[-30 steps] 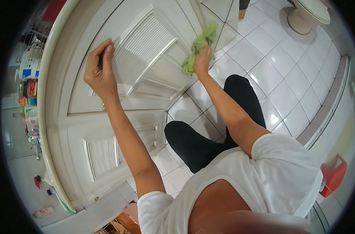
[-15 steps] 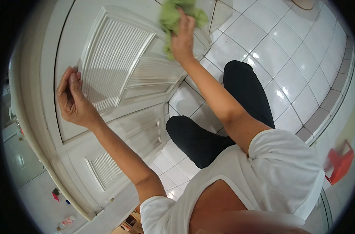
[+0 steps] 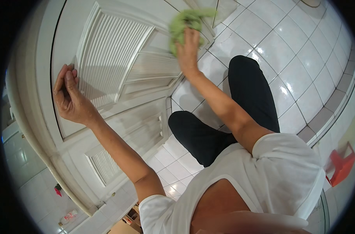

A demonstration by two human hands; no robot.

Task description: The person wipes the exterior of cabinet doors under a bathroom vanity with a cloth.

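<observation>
My right hand point(image 3: 190, 54) presses a crumpled green cloth point(image 3: 182, 20) against the far part of a white cabinet door point(image 3: 156, 46). Its fingers lie over the cloth, whose edges are smeared by motion. On the left, my left hand point(image 3: 74, 103) is beside the slatted panel point(image 3: 111, 50) of the same door. Those fingers are curled in toward the thumb, and whatever may be between them is hidden.
Below the door is a smaller slatted panel point(image 3: 103, 167). A pale rounded counter edge point(image 3: 31, 138) runs along the left. My bent knees point(image 3: 247, 85) are over the white tiled floor point(image 3: 294, 74). At the right stands a red plastic object point(image 3: 341, 165).
My right hand and the green cloth have shifted nearer to me and slightly right across the door. The left hand keeps its curled pose, while the whole view has tilted a little.
</observation>
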